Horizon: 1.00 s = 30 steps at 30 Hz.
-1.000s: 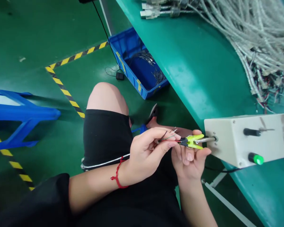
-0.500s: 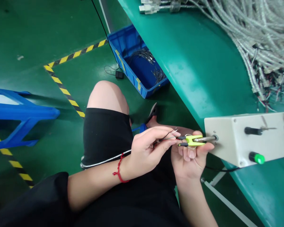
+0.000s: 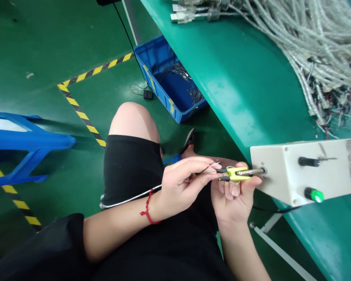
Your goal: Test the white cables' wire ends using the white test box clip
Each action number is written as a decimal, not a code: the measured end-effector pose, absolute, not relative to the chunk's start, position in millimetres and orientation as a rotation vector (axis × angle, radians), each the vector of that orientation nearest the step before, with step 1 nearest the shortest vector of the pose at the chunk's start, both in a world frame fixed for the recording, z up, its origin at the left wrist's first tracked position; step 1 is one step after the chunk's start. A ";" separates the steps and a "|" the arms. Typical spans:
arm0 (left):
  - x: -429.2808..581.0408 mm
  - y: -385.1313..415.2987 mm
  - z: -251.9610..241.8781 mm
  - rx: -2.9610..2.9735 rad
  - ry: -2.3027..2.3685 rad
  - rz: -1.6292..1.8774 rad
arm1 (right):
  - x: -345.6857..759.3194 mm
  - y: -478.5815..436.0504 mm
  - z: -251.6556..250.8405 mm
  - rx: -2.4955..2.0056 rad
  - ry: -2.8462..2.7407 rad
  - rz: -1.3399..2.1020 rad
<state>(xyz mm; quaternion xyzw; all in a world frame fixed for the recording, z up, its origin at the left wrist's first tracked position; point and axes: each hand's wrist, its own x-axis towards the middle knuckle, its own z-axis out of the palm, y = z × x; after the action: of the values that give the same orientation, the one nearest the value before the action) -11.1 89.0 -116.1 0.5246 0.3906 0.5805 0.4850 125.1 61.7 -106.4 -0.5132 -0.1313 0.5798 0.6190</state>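
My right hand (image 3: 231, 199) curls under a yellow-green spring clip with black tips (image 3: 235, 174), its thumb pressing on the clip's side. The clip sits on a metal rod (image 3: 251, 171) coming out of a white box (image 3: 283, 171). My left hand (image 3: 184, 187), with a red string bracelet, pinches thin insulated wires (image 3: 209, 170) between thumb and fingers. Their ends lie at the clip's parted black jaws. A white sheathed cable (image 3: 131, 200) runs from that hand across my black shorts.
The white box has a black knob (image 3: 308, 161) and a green button (image 3: 313, 195), and stands on a green workbench (image 3: 236, 86) heaped with sheathed cables (image 3: 318, 58). Below are a blue crate of wires (image 3: 148, 66), a blue stool (image 3: 29, 142) and hazard tape (image 3: 82, 115).
The clip's black jaws have spread apart since the oldest frame, with the yellow arms drawn closer. My left hand has shifted slightly, and the wire ends now lie at the jaws.
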 end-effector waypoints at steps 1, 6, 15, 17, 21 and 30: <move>-11.4 89.5 -117.3 1.302 0.945 1.418 | 125.0 61.6 -106.3 -1.171 -0.293 1.337; -13.0 91.1 -121.5 1.389 0.913 1.434 | 125.6 61.2 -105.8 -1.174 -0.292 1.346; -11.3 89.7 -121.5 1.353 0.907 1.448 | 126.6 61.1 -110.7 -1.211 -0.366 1.297; -11.4 89.2 -121.1 1.356 0.917 1.445 | 127.4 61.8 -111.8 -1.200 -0.366 1.301; -13.6 89.1 -119.9 1.405 0.931 1.421 | 128.8 51.7 -104.4 -1.244 -0.362 1.347; -19.9 90.4 -118.2 1.514 0.930 1.360 | 158.7 -1.4 -57.8 -1.836 -1.070 0.273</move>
<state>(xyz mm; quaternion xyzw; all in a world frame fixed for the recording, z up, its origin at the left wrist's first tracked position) -19.9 90.4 -118.2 0.6085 0.3739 0.5469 0.4368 158.7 -1.4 -57.8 -0.7521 -0.4385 0.1119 0.4791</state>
